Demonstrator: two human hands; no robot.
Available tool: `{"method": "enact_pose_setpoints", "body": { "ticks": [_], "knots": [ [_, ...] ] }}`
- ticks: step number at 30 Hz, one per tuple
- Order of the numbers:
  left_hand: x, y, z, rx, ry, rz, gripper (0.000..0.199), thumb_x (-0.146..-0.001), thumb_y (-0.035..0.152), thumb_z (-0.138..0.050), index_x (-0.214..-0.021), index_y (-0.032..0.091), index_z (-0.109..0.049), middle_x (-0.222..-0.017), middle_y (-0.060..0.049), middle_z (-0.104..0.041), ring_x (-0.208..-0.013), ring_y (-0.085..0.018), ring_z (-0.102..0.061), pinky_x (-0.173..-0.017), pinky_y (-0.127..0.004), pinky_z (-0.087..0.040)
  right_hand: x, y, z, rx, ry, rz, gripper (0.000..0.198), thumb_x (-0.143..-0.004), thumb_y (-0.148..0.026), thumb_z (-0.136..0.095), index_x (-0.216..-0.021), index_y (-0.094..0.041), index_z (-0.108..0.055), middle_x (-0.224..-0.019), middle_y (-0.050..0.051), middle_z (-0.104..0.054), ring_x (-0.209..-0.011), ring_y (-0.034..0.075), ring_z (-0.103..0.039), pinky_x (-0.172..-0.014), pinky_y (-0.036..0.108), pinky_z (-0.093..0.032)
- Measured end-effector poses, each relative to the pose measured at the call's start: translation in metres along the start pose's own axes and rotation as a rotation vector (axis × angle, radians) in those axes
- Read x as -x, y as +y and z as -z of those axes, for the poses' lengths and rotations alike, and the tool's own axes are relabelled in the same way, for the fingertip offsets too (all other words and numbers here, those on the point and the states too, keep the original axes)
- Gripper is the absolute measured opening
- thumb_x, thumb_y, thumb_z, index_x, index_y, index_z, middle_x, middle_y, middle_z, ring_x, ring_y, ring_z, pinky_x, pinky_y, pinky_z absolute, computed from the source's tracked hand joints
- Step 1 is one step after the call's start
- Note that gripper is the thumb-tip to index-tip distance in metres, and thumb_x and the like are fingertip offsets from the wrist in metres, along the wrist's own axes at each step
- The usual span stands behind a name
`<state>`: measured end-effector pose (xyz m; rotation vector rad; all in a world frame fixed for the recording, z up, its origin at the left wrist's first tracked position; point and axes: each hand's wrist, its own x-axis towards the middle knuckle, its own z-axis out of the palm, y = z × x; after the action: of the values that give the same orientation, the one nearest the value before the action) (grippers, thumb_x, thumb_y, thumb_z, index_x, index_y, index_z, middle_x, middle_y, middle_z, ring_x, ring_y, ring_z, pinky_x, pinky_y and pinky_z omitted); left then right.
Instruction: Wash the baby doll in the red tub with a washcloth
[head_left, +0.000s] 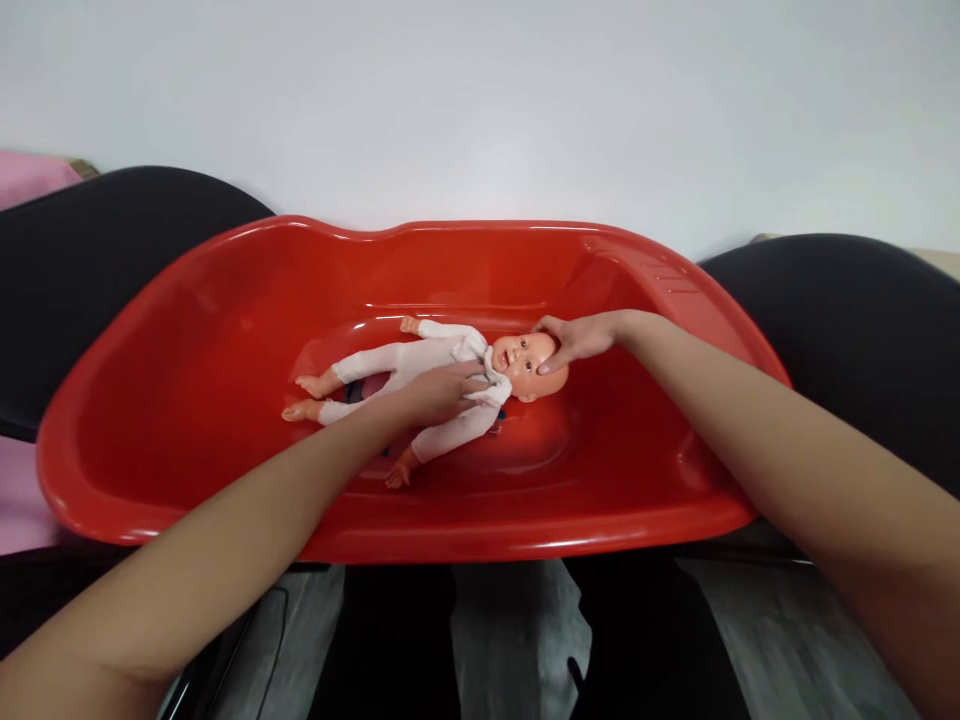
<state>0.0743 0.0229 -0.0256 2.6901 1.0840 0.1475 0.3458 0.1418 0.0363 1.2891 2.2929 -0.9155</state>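
Note:
A baby doll (390,362) in a white suit lies on its back in the bottom of a red plastic tub (187,330), head to the right and bare feet to the left. My left hand (439,392) rests flat on the doll's chest. My right hand (574,340) cups the top of the doll's bald head, fingers curled around it. Both of my arms reach over the tub's near rim.
The tub rests across two black chairs, one at the left (97,250) and one at the right (862,330). A white wall is close behind. Pink cloth (30,175) shows at the far left. Grey floor lies below the near rim.

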Motion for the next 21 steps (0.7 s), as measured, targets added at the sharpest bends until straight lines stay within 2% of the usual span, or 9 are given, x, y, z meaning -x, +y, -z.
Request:
{"method": "enact_pose_setpoints", "body": {
  "ticks": [2, 3, 7, 12, 16, 21],
  "knots": [
    [-0.002, -0.001, -0.005, -0.037, 0.009, -0.104, 0.034, -0.097, 0.018, -0.04, -0.118, 0.021, -0.067, -0.137, -0.002, -0.058, -0.135, -0.019, -0.04, -0.116, -0.032, -0.026, 0.001, -0.001, -0.001, 0.009, 0.024, -0.031, 0.09, -0.06, -0.071, -0.075, -0.134, -0.028, -0.045, -0.136, 0.011, -0.057, -0.125, 0.037, -0.054, -0.101, 0.047, -0.05],
    [-0.003, -0.002, -0.008, -0.06, 0.026, -0.099, 0.034, -0.097, 0.018, -0.04, -0.119, 0.02, -0.066, -0.139, -0.003, -0.057, -0.138, -0.021, -0.038, -0.116, -0.034, -0.025, 0.002, -0.002, -0.002, 0.009, 0.04, -0.039, 0.09, -0.06, -0.071, -0.075, -0.133, -0.027, -0.046, -0.135, 0.011, -0.057, -0.124, 0.037, -0.055, -0.099, 0.047, -0.051],
    [-0.004, -0.006, -0.017, -0.131, 0.042, 0.039, 0.038, -0.101, 0.027, -0.037, -0.134, 0.025, -0.057, -0.151, -0.004, -0.045, -0.145, -0.022, -0.027, -0.116, -0.039, -0.026, 0.0, -0.01, -0.008, 0.027, 0.104, 0.023, 0.094, -0.06, -0.07, -0.076, -0.137, -0.03, -0.042, -0.141, 0.01, -0.05, -0.122, 0.035, -0.055, -0.097, 0.045, -0.052],
    [-0.003, -0.002, -0.016, -0.213, 0.024, 0.097, 0.041, -0.101, 0.029, -0.037, -0.139, 0.027, -0.052, -0.153, -0.004, -0.043, -0.148, -0.023, -0.022, -0.114, -0.043, -0.028, -0.007, -0.021, -0.014, 0.154, 0.217, 0.172, 0.095, -0.055, -0.059, -0.083, -0.137, -0.027, -0.046, -0.136, 0.011, -0.052, -0.124, 0.036, -0.052, -0.1, 0.046, -0.048],
    [-0.001, 0.003, -0.011, -0.275, -0.036, 0.102, 0.043, -0.098, 0.024, -0.041, -0.14, 0.03, -0.052, -0.156, -0.002, -0.039, -0.147, -0.025, -0.023, -0.113, -0.047, -0.029, -0.004, -0.027, -0.012, 0.131, 0.193, 0.166, 0.082, -0.058, -0.052, -0.083, -0.129, -0.025, -0.052, -0.127, 0.01, -0.06, -0.113, 0.033, -0.06, -0.09, 0.04, -0.051],
    [0.0, 0.01, 0.001, -0.308, -0.11, 0.026, 0.04, -0.1, 0.025, -0.04, -0.137, 0.032, -0.054, -0.154, 0.0, -0.042, -0.148, -0.025, -0.021, -0.118, -0.051, -0.019, 0.004, -0.025, -0.006, 0.081, 0.179, 0.13, 0.08, -0.056, -0.051, -0.085, -0.123, -0.024, -0.052, -0.124, 0.009, -0.062, -0.106, 0.031, -0.063, -0.083, 0.038, -0.053]
  ]
}}
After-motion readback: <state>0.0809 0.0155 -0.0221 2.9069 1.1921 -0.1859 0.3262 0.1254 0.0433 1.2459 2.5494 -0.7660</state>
